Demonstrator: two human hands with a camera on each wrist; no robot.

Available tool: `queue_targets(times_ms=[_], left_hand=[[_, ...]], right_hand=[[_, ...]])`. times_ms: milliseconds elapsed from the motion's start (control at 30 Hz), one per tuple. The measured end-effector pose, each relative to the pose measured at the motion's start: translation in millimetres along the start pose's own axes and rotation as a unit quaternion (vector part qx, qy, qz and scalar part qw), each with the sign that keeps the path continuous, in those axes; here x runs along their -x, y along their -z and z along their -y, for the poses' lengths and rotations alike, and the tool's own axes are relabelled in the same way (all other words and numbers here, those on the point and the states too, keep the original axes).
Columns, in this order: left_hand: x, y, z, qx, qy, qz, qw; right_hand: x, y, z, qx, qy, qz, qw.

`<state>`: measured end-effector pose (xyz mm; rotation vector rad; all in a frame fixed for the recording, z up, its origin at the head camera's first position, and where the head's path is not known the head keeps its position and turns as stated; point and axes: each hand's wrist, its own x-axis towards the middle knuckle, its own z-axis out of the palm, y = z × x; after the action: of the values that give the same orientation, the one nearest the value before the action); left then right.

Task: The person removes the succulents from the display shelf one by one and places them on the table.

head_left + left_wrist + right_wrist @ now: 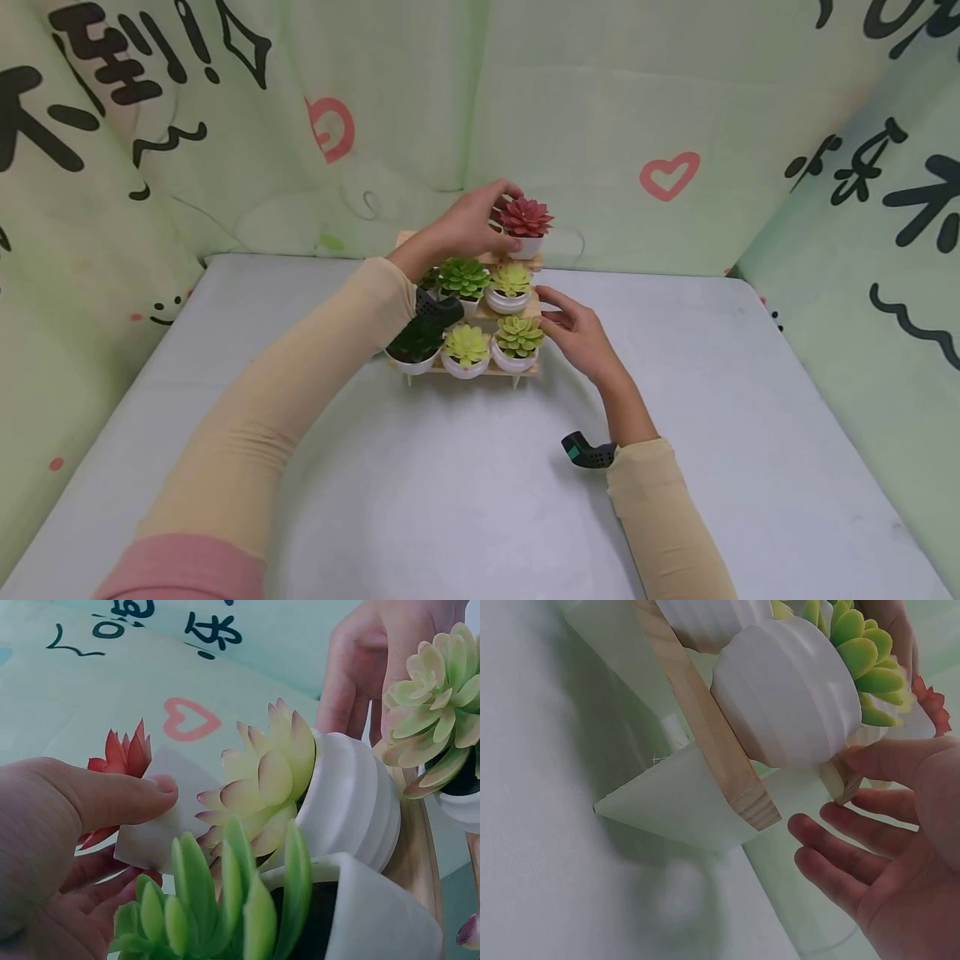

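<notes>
In the head view my left hand [474, 225] holds a red succulent [527, 218] by its white pot, at the right end of the top tier of a wooden plant stand [705, 724]. The left wrist view shows the thumb against that pot's side; some fingers are hidden behind it. My right hand [581, 335] pinches the right end of the middle board [841, 780] between thumb and index finger, its other fingers loose. Below the red plant stands a yellow-green succulent [512, 279], beside a green one [462, 277]. My left sleeve partly covers the stand's left side.
The bottom tier bears a dark green plant [416, 340], a pale yellow succulent [467, 344] and a light green succulent [519, 336], all in white pots. The stand is on a white table [420, 492], with a printed green curtain [570, 100] behind and at both sides.
</notes>
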<state>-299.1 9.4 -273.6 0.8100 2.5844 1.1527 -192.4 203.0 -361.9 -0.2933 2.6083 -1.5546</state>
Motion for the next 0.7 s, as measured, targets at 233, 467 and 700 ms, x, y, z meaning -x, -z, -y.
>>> queue_targets(times_ms=[233, 467, 700], left_hand=[[2.0, -0.5, 2.5, 0.009, -0.010, -0.010, 0.9999], [8.9, 1.6, 1.8, 0.029, -0.025, -0.026, 0.9989], [17.0, 7.3, -0.9, 0.047, -0.029, -0.039, 0.9977]], right_hand=[[-0.5, -0.1, -1.0, 0.002, 0.007, 0.000, 1.0000], [-0.6, -0.5, 0.0, 0.003, 0.006, 0.003, 1.0000], [0.6, 0.0, 1.5, -0.003, 0.006, 0.004, 1.0000]])
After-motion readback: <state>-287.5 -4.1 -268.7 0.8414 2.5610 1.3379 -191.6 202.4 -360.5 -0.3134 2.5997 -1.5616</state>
